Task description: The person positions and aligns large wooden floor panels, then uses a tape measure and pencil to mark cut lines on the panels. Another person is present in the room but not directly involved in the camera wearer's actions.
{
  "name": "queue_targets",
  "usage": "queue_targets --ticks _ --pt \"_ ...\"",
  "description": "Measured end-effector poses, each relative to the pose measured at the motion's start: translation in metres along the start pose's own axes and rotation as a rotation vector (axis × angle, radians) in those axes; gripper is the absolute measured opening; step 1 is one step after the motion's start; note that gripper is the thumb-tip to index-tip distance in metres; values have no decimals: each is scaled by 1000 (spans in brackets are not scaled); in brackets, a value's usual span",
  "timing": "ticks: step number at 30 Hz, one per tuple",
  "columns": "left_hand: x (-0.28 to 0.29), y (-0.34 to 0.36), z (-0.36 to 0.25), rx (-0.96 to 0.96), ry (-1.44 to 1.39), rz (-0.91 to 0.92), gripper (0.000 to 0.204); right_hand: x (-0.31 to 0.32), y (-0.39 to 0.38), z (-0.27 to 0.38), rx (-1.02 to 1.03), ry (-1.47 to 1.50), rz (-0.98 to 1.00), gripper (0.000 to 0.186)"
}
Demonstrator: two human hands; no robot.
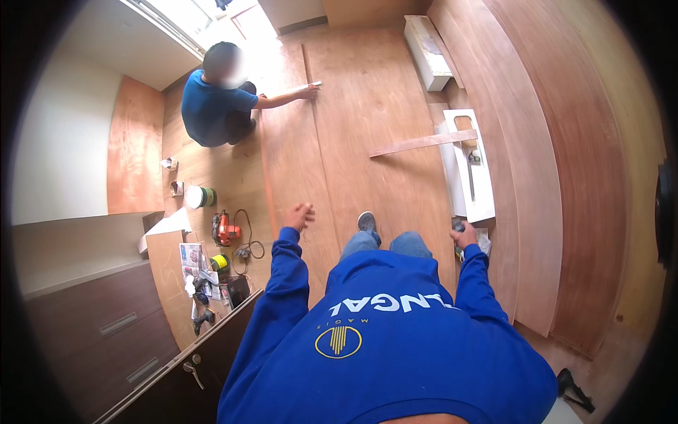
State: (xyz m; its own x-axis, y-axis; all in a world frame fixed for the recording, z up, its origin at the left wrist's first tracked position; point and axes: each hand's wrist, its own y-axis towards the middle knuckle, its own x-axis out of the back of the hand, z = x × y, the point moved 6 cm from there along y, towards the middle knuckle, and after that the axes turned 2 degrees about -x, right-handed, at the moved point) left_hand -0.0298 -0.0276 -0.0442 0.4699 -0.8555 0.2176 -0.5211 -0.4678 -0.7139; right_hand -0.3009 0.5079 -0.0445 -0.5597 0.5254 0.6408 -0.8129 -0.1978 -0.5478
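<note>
Left hand (299, 215) hangs loose over the plywood sheet (367, 134), fingers slack, gripping nothing. Right hand (464, 234) is closed around a small dark object (too small to tell what), just beside the white board (484, 201) where a handsaw (471, 169) lies. Across the sheet, a crouching co-worker's hand (308, 91) presses the far edge.

I see a wood floor (212, 169) carrying two long plywood sheets (367, 127) side by side. A thin strip (424, 143) lies across the right sheet onto a white board (484, 191). Left, an orange saw (226, 230) and tape rolls (200, 196).
</note>
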Motion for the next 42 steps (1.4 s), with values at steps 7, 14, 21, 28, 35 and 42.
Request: queue_targets --ticks 7,14,21,28,35,42 --pt "12 10 -1 28 -208 -141 29 -7 71 26 28 -19 128 46" --pt "-65 -54 193 641 -397 -274 28 -31 173 29 102 -141 402 46" --pt "-210 -113 182 673 -429 -214 29 44 292 104 106 -570 440 60" --pt "-232 -49 59 203 10 -235 35 76 363 186 127 -488 349 65" --pt "-194 -48 29 423 -720 -443 36 12 356 211 307 -571 554 71" --pt "-232 -68 72 639 -725 -430 29 -9 358 174 325 -562 603 68"
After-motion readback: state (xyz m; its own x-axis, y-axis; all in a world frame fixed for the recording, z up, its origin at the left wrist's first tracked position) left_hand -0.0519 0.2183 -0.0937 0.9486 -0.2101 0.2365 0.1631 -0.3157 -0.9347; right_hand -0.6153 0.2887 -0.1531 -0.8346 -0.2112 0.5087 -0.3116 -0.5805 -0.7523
